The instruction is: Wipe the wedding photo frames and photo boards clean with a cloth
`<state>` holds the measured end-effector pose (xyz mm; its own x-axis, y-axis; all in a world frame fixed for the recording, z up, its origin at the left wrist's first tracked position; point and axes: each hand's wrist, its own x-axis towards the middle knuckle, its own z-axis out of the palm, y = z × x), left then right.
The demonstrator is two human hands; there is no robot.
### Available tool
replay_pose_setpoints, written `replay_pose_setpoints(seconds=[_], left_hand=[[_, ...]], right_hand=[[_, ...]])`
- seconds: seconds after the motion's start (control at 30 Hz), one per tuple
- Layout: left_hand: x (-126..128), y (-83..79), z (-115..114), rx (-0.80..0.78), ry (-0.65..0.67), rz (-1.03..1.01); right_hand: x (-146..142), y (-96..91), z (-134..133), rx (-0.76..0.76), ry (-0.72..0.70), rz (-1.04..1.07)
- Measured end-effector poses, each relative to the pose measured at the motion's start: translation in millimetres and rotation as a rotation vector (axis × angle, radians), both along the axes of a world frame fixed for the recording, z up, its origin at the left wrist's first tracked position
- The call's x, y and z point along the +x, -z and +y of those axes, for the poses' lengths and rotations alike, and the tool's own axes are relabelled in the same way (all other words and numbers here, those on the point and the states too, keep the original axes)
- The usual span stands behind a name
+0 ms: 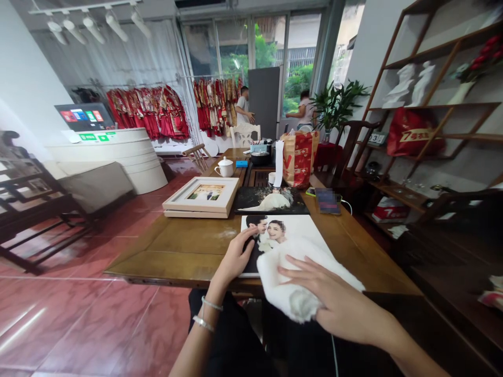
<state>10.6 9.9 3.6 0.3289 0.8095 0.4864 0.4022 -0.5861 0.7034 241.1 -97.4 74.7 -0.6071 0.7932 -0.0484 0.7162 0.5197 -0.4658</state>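
Observation:
A large wedding photo print (291,230) lies at the near edge of the wooden table (184,251). My left hand (234,257) rests on the print's left edge, fingers spread flat. A white cloth (288,272) lies over the print's lower part. My right hand (322,290) lies on the cloth, fingers stretched out and pressing it down. A bracelet sits on my left wrist.
Behind the print lie a dark photo (271,200), a white framed picture (202,196), a phone (328,200) with a cable, a teapot (225,167) and a red gift bag (299,157). Wooden shelves stand on the right, a bench on the left. Two people stand by the far window.

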Motion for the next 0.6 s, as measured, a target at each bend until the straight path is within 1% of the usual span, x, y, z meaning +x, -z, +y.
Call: replay_pose_setpoints(seconds=[0.1,0.2,0.27,0.37,0.43,0.5,0.53,0.6], left_hand=[[0,-1.1,-1,0.02,0.008,0.023],[-1,-1.6,-1,0.015,0.007,0.035],[-1,-1.4,-1,0.014,0.013,0.038],[-1,-1.1,-1,0.016,0.021,0.039],[-1,-0.9,-1,0.018,0.022,0.035],[-2,-0.4,0,0.018,0.02,0.032],[-2,0.0,0,0.018,0.02,0.032],[-2,0.7,0,0.022,0.022,0.03]], right_hand=[[22,8.4,15,0.01,0.146,-0.029],[36,21.4,48,0.086,0.317,-0.028],[41,27.6,74,0.15,0.376,-0.021],[40,31.8,111,0.213,0.383,-0.015],[35,33.1,126,0.233,0.376,-0.01],[29,34.7,130,0.245,0.36,-0.005],[26,35.8,128,0.248,0.342,-0.004],[22,38.3,113,0.25,0.268,0.004]])
